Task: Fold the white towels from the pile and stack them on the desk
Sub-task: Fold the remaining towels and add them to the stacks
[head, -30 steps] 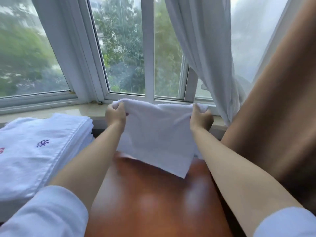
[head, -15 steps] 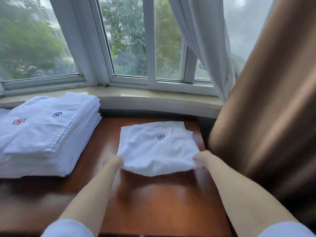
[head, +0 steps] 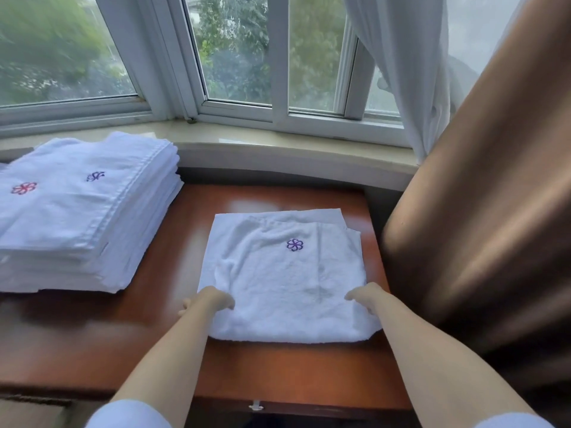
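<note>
We had the towel [head: 287, 276] lying flat on the desk [head: 148, 335], folded in layers, its purple flower mark [head: 294, 244] well beyond our fingertips. Our left hand [head: 210, 301] rested on its near left corner, and our right hand [head: 366, 296] on its near right corner. Both hands curled down into the cloth, so the fingertips were tucked out of sight; we could not tell whether they pinched the fabric or merely pressed on it. To the left of our left fingers, well apart, sat the stack [head: 83, 211] of white towels, its left side cut off by the frame edge. Just right of our right fingers hung a brown curtain [head: 482, 211], hiding the desk's right edge. Beyond our fingers ran the sill [head: 278, 143] and window [head: 234, 57], the trees outside blurred.
</note>
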Demonstrator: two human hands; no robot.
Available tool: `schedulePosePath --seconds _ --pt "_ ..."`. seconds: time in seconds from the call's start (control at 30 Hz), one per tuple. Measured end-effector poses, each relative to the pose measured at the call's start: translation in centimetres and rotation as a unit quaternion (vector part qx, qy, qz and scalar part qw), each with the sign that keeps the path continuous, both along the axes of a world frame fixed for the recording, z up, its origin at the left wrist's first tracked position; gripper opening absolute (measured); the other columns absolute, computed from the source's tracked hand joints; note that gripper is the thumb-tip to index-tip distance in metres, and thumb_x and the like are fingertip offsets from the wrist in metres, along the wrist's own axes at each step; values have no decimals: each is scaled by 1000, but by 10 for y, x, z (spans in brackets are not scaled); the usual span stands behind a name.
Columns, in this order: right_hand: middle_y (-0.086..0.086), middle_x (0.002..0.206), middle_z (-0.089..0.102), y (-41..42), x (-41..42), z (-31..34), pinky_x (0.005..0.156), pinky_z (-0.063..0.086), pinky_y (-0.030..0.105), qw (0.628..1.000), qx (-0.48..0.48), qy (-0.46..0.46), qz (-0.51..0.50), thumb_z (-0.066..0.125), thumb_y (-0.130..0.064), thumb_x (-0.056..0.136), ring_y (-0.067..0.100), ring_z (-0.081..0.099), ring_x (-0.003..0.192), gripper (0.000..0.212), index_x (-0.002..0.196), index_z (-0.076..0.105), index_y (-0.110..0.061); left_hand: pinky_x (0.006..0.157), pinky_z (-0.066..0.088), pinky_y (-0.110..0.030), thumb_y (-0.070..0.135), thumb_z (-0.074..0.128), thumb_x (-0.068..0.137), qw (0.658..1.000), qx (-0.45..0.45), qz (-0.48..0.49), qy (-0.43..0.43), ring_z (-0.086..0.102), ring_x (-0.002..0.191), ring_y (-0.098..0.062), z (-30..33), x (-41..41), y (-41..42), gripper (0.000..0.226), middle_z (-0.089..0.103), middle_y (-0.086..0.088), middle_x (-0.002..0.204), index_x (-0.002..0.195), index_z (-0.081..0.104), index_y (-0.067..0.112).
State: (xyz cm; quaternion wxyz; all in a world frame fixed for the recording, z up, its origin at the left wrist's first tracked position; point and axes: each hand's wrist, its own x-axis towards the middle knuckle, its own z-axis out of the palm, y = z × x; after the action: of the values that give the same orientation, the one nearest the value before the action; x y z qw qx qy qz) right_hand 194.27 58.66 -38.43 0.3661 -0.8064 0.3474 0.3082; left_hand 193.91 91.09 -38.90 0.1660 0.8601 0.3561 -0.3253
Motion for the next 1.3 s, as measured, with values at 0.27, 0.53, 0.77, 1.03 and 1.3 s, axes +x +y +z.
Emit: schedulePosePath --seconds 0.27,0.53,0.77,1.03,1.3 --pt "15 125 54 18 64 -21 89 41 34 962 80 -187 -184 65 -22 88 32 52 111 51 131 47 -1 101 41 -40 34 64 86 950 -226 138 -165 50 125 -32 9 75 0 61 49 -16 134 133 40 2" --pt "16 127 55 19 118 -24 88 43 36 951 21 -180 -250 59 -28 92 33 54 113 48 131 47 -3 59 42 -27 13 58 90 890 -315 200 -262 48 68 -21 -8 151 2 34 52 -6 88 124 54 12" --pt "11 132 55 35 156 5 100 41 37 920 -24 -322 -222 38 -27 102 31 51 120 39 134 49 -8 82 44 -32 2 41 91 855 -62 51 -512 56 98 -26 14 169 13 32 62 -7 107 106 67 13" --pt "4 97 60 40 202 -17 68 40 28 932 -74 -315 -164 43 -17 94 28 58 89 13 99 55 -15 89 39 -30 1 46 89 914 -99 132 -371 52 120 -33 -11 194 43 46 53 -11 135 134 51 8" --pt "8 110 60 41 233 -49 78 47 34 952 -91 -245 -160 57 -37 92 31 58 96 37 124 53 -18 86 44 -36 26 66 90 917 -170 207 -294 57 111 -39 -31 230 55 47 60 -28 119 119 57 -10"
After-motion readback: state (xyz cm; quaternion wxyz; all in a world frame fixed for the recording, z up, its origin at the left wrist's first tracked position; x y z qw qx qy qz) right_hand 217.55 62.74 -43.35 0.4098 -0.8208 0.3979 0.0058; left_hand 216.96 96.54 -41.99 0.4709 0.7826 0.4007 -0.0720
